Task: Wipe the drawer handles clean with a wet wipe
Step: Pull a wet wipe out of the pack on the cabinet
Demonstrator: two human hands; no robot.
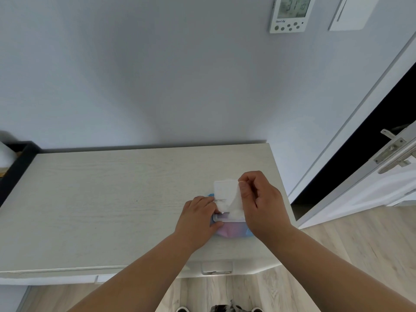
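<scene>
A pink and blue pack of wet wipes (227,231) lies on the pale wooden dresser top (112,199), near its right end, with its white flip lid (221,188) standing open. My left hand (198,217) holds the pack down at its left side, thumb against the front. My right hand (258,199) pinches a white wet wipe (234,203) that sticks up out of the pack's opening. One drawer handle (217,267) shows below the dresser's front edge, between my forearms.
A white wall rises behind the dresser, with a thermostat (290,14) at the upper right. A white door with a metal lever handle (396,154) stands ajar on the right. A dark-framed object (15,163) adjoins the dresser's left end. Light wood floor lies below.
</scene>
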